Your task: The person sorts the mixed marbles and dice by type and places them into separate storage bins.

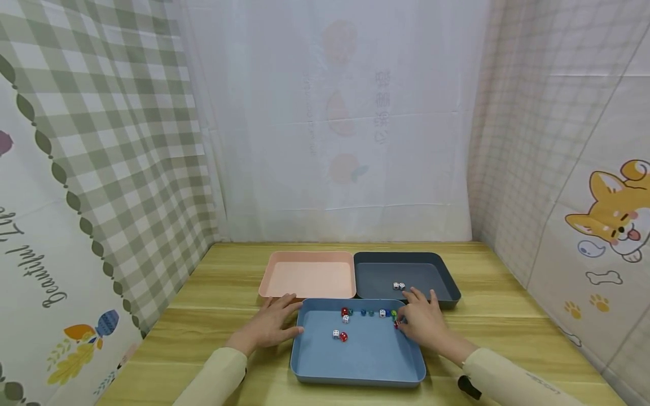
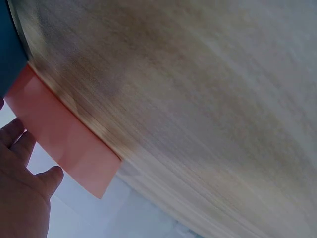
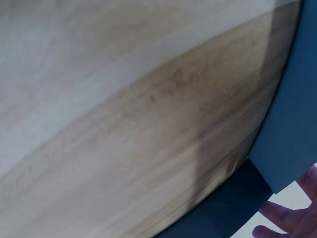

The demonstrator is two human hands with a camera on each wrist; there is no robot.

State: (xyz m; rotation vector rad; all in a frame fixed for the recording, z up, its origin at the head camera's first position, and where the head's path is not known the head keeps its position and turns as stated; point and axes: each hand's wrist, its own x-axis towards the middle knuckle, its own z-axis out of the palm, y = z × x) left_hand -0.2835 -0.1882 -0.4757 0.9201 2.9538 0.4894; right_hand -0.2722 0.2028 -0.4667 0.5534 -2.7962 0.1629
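My left hand [image 1: 271,324] is at the left rim of the blue tray [image 1: 360,361], fingers spread and thumb reaching its edge. The left wrist view shows this hand [image 2: 25,173] with nothing in its fingers. My right hand [image 1: 424,320] is over the tray's right rim, its fingertips beside a red die [image 1: 398,325]; whether they pinch it is too small to tell. A green die [image 1: 393,313] and a white die [image 1: 382,313] are close by. Farther left in the tray are another red die [image 1: 343,336], a white die [image 1: 336,334] and several small coloured dice.
Behind the blue tray stand a pink tray [image 1: 310,256] on the left and a dark navy tray [image 1: 442,276] on the right. Two white dice [image 1: 399,286] lie in the navy one. All three trays sit on a wood-grain table [image 1: 203,316] with cloth hung around it.
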